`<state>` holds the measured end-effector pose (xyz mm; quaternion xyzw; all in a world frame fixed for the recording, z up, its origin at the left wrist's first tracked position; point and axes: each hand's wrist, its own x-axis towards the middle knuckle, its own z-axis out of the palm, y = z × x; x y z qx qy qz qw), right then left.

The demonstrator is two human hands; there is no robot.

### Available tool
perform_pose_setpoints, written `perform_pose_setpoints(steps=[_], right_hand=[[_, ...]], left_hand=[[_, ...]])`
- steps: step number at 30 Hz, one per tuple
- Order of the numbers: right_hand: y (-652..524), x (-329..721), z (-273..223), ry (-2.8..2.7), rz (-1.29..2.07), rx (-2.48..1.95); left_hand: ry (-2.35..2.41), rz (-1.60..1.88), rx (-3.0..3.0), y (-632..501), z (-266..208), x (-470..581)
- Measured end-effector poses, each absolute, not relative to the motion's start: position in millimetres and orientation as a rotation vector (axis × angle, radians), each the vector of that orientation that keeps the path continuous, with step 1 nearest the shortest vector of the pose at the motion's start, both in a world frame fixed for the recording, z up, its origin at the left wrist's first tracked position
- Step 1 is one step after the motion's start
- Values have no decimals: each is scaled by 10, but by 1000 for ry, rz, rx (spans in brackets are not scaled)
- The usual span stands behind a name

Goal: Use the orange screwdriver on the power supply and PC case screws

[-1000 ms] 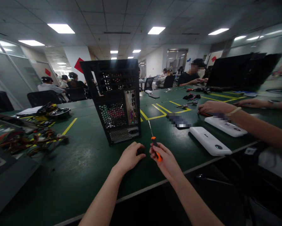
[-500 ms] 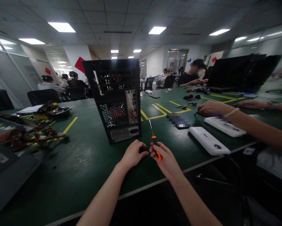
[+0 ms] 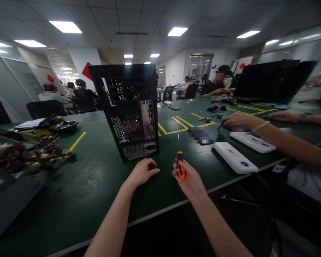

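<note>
My right hand (image 3: pixel 188 177) is wrapped round the orange-and-black handle of a screwdriver (image 3: pixel 181 165), its thin shaft pointing up and away over the table. My left hand (image 3: pixel 143 172) rests on the green tabletop in front of the computer case, fingers loosely curled and thumb apart, with nothing visible in it. Just beyond stands the black computer case (image 3: pixel 117 142), upright, its rear side towards me. Ports, perforated panels and a power socket show on it. Neither the screwdriver nor its tip touches the case.
At left lie tangled cables (image 3: pixel 46 155) and a grey metal box (image 3: pixel 13 203). White power banks (image 3: pixel 234 157) and a blurred phone-like item (image 3: pixel 200 135) lie to the right. Another person's hand (image 3: pixel 241 120) reaches in there. A large black panel (image 3: pixel 270 81) stands behind.
My hands have moved apart: the left shifted left along the table, the right slightly right. The screwdriver now points more nearly straight up. The whole view has shifted slightly.
</note>
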<state>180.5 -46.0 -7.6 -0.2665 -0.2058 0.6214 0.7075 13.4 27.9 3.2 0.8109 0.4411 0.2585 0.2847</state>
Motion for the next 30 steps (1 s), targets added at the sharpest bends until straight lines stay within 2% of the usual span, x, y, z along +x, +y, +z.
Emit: perform_pose_setpoints(steps=[8,12,22,30], right_hand=[[-465,1796,-90,-490,1353,-594],[-487,1785,-78,-548,1321,-634],[-595,1659,10,-1088,1308,-912],[-644,1590,-37,-1374,1206,-1066]], left_hand=[[1276,610,2285,296,-30,105],[1284,680,2188,301,-15,130],[985,1252,990,367,109,163],[986,1390,677,395,109,174]])
